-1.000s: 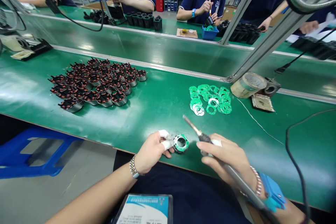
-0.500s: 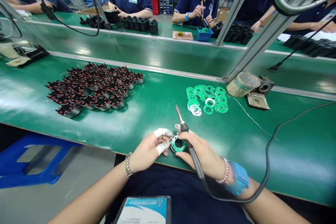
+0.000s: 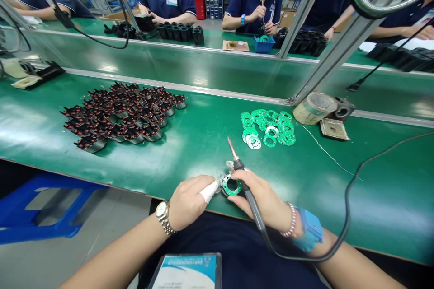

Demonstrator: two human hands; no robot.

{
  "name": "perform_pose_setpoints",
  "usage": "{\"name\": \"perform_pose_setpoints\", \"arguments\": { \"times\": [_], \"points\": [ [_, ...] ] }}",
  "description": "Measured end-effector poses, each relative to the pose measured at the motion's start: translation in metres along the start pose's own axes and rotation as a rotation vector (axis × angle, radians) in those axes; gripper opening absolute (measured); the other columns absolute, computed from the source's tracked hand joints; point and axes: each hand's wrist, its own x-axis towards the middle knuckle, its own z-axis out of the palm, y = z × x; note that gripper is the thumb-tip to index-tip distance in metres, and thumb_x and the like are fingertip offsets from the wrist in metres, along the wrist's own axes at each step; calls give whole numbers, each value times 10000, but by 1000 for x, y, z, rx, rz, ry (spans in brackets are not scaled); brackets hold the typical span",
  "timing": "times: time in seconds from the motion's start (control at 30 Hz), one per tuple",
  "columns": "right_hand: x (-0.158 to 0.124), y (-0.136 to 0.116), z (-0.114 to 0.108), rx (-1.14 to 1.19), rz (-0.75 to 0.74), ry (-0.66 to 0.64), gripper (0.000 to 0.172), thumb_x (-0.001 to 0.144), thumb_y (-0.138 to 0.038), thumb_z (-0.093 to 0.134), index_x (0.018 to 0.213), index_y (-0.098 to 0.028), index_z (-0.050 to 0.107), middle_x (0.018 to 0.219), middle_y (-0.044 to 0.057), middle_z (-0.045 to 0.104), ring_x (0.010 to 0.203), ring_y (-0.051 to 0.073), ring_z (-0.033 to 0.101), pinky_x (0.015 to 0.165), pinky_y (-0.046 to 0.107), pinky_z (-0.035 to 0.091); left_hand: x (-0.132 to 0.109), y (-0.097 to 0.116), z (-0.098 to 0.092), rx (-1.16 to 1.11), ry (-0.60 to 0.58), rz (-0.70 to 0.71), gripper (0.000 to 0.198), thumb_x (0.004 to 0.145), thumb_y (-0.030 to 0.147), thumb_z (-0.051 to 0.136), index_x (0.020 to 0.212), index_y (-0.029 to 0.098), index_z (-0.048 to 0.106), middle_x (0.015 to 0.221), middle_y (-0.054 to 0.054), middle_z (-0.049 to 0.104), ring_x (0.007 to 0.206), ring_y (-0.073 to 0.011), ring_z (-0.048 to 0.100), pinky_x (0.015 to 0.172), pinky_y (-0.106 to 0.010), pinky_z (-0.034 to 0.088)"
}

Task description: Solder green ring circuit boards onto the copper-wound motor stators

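Observation:
Between thumb and fingers my right hand (image 3: 261, 194) grips a motor stator topped by a green ring-shaped circuit board (image 3: 226, 189). The same hand also holds a soldering iron (image 3: 250, 196), its tip pointing up and away over the table. My left hand (image 3: 191, 198), with white wraps on its fingers, is closed at the stator's left edge; what its fingertips pinch there is hidden. Many wound stators (image 3: 118, 115) stand grouped on the left of the green table. Loose green ring boards (image 3: 269, 128) lie spread beyond my right hand.
At the right back are a round tub (image 3: 314, 107), a metal block (image 3: 343, 110) and a small tray (image 3: 334, 129). The iron's cable (image 3: 346, 207) loops over my right forearm. A metal frame post (image 3: 334, 49) rises there. Co-workers sit across the bench. A blue stool (image 3: 64, 207) stands lower left.
My left hand has turned over at the wrist, so its back and the watch face now show. Its fingers stay at the stator's edge. My right hand has barely moved.

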Motion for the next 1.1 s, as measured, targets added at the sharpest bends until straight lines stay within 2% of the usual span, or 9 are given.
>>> {"name": "perform_pose_setpoints", "arguments": {
  "times": [0.17, 0.37, 0.53, 0.67, 0.77, 0.87, 0.97, 1.03, 1.1],
  "points": [
    [1, -1, 0, 0, 16, -13, 365, 762, -157, 592, 1082, -205, 423, 939, 58, 534, 833, 171, 534, 749, 305, 475, 1, 3, 7, -49, 14, -51, 218, 820, 146, 455, 947, 157, 632, 863, -116, 666, 755, -203, 603, 690, -307, 479],
    [-2, -3, 4, -35, 20, 51, 367, 780, -187, 587, 1102, -207, 414, 975, 75, 548, 882, 192, 553, 776, 330, 485, -4, 15, 25, -41, 78, -258, 185, 815, 183, 480, 903, 173, 642, 817, -108, 656, 734, -204, 599, 692, -307, 473],
    [-3, -1, 10, -28, 35, 86, 364, 787, -209, 593, 1105, -213, 416, 993, 75, 552, 921, 196, 562, 803, 324, 485, -15, 27, 33, -141, 139, -268, 320, 812, 120, 470, 1119, 180, 538, 1015, -108, 631, 921, -209, 590, 822, -307, 465],
    [0, 2, 4, -1, 12, 56, 360, 786, -212, 591, 1100, -213, 415, 980, 68, 556, 894, 185, 566, 779, 309, 489, -15, 31, 36, -206, 191, -276, 350, 810, 113, 477, 1153, 179, 474, 1115, -118, 584, 1021, -216, 558, 886, -337, 458],
    [3, 3, -7, 29, -22, -14, 408, 767, -188, 596, 1122, -211, 395, 1015, 67, 553, 903, 176, 567, 794, 299, 481, -11, 31, 34, -368, 127, -323, 276, 821, 137, 477, 1093, 175, 455, 1259, -128, 495, 1142, -217, 492, 956, -358, 428],
    [1, 0, -16, -15, 40, -5, 449, 740, -179, 618, 1126, -205, 389, 1043, 76, 550, 900, 184, 570, 794, 308, 478, -7, 26, 28, -516, 51, -370, 310, 824, 136, 480, 1122, 187, 410, 1235, -109, 524, 1119, -187, 520, 943, -332, 451],
    [-3, -1, -19, -33, 81, -18, 449, 744, -209, 630, 1126, -201, 394, 1014, 75, 564, 844, 180, 581, 757, 302, 488, -2, 15, 21, -499, 37, -318, 399, 821, 128, 495, 1198, 192, 380, 1065, -71, 632, 966, -157, 611, 871, -293, 501],
    [-4, 0, -18, -16, 60, -47, 433, 754, -203, 623, 1127, -204, 403, 1012, 70, 567, 854, 175, 579, 766, 294, 484, 4, 4, 17, -361, 30, -171, 333, 829, 139, 493, 1156, 181, 449, 937, -59, 670, 849, -157, 642, 781, -281, 532],
    [-4, 1, -18, 0, 44, -69, 427, 756, -194, 622, 1127, -205, 411, 1017, 67, 568, 869, 172, 575, 777, 289, 479, 12, -7, 11, -178, 30, 38, 215, 845, 148, 460, 1043, 162, 540, 861, -68, 676, 787, -169, 642, 714, -292, 539]
  ]
}}
